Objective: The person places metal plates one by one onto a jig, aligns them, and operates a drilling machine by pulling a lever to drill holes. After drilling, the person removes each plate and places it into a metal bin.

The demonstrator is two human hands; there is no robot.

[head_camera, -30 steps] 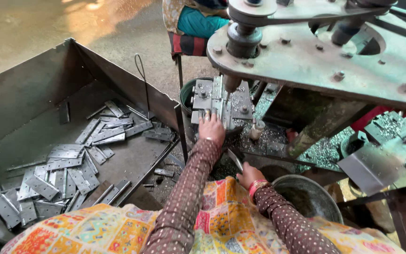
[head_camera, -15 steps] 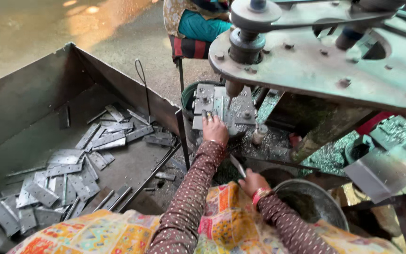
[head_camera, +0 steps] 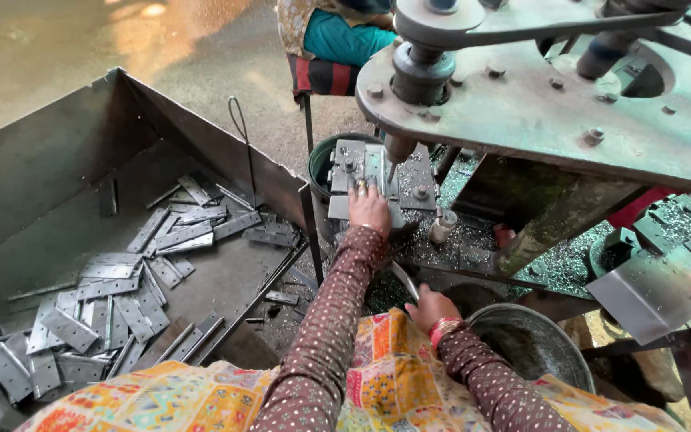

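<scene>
Now, line by line:
Plate (head_camera: 361, 180): flat on the metal fixture (head_camera: 373, 172), right under the drill bit (head_camera: 393, 170).
Left hand (head_camera: 369, 210): fingers spread narrow, pressing the plate down; same spot as a second ago, barely shifted.
Right hand (head_camera: 432, 306): closed around a thin lever (head_camera: 404, 280), lower and nearer the body than before.
Surroundings: shavings (head_camera: 473, 240) about the fixture; tray (head_camera: 57, 160) of plates well left; metal bowl (head_camera: 537, 344) just right.
</scene>
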